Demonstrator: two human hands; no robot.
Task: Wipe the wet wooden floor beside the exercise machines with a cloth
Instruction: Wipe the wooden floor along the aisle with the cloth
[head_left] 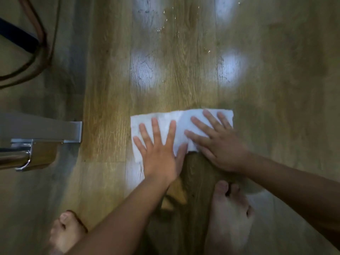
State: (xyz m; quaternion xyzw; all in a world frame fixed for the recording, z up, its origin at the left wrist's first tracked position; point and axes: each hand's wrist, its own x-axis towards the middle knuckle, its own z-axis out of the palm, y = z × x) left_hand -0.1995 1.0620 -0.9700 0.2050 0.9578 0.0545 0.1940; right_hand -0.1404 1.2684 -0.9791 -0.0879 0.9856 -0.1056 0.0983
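1. The white cloth [176,116] lies flat on the wooden floor [184,85], just toward 6 o'clock from the middle of the view. Its long edge runs from 9 to 3 o'clock.
2. The left hand [158,150] presses the 9 o'clock half and the right hand [217,142] the 3 o'clock half. Each grip is wide open, with fingers straight and spread and palms down. Nothing is pinched or curled round.
3. Water droplets [165,17] glint toward 12 o'clock, well beyond the cloth's far edge. Pushing the cloth straight that way looks like the stroke to make.
4. Even weight through both palms should stop the cloth bunching. The near edge looks uneven between the hands, so flattening it first would help.
5. The metal machine foot [46,133] sits at 9 o'clock, apart from the cloth. Later strokes probably need to overlap sideways toward it.
6. The bare feet [228,208] stand at 6 o'clock on boards that may be slick, so leaning far forward risks a slip.
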